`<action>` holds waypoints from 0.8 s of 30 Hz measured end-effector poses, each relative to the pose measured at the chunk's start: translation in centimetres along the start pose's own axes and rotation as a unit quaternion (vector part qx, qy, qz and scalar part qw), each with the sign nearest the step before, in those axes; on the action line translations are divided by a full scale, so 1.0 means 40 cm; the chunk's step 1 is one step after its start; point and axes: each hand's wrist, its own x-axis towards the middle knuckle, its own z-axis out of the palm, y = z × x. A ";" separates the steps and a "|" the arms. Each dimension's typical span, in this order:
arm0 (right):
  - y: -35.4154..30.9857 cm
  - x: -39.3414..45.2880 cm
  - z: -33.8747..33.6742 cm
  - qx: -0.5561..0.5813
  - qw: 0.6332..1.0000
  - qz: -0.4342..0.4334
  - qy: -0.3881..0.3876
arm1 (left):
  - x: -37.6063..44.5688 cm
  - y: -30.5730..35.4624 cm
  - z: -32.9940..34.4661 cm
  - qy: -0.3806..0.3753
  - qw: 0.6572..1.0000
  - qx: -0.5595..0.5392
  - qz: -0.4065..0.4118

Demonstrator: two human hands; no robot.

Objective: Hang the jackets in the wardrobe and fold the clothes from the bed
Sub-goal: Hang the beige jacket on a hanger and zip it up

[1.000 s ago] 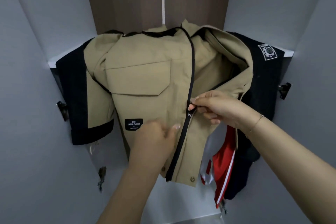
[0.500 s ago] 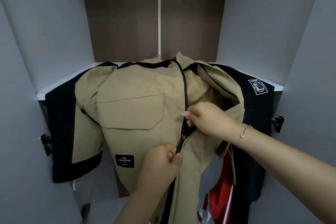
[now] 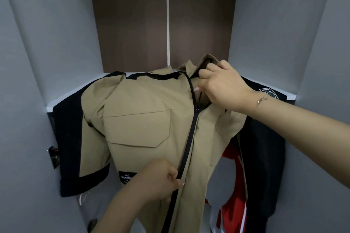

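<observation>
Inside the open wardrobe (image 3: 274, 24), a khaki jacket (image 3: 140, 119) hangs nearly zipped — left hand (image 3: 161, 179) pinching the black zipper (image 3: 189, 138) low down, right hand (image 3: 225, 85) curled round the collar.

Judged from here, a hard tug at the collar could drag the jacket askew or jam cloth under the zipper pull (image 3: 197, 108), which sits just short of the top. Crowding it are a dark jacket with a badge (image 3: 265, 147) and a red-and-white garment (image 3: 234, 204) behind, both touching the khaki one; door hinges (image 3: 54, 156) flank the sides.
</observation>
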 end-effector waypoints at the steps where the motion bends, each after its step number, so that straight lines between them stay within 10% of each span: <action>1: 0.007 0.007 0.005 0.018 0.999 0.008 -0.031 | -0.006 0.002 -0.009 -0.029 1.000 -0.005 0.001; 6: 0.049 0.064 -0.014 0.260 0.936 0.073 -0.228 | 0.012 0.034 -0.091 -0.055 0.995 0.085 0.014; 13: 0.069 0.082 -0.002 0.275 0.932 0.051 -0.232 | 0.157 0.146 -0.148 0.288 0.955 -0.016 0.064; 24: 0.094 0.119 0.061 0.238 0.950 -0.094 -0.176 | 0.205 0.156 -0.138 0.346 0.933 0.016 0.098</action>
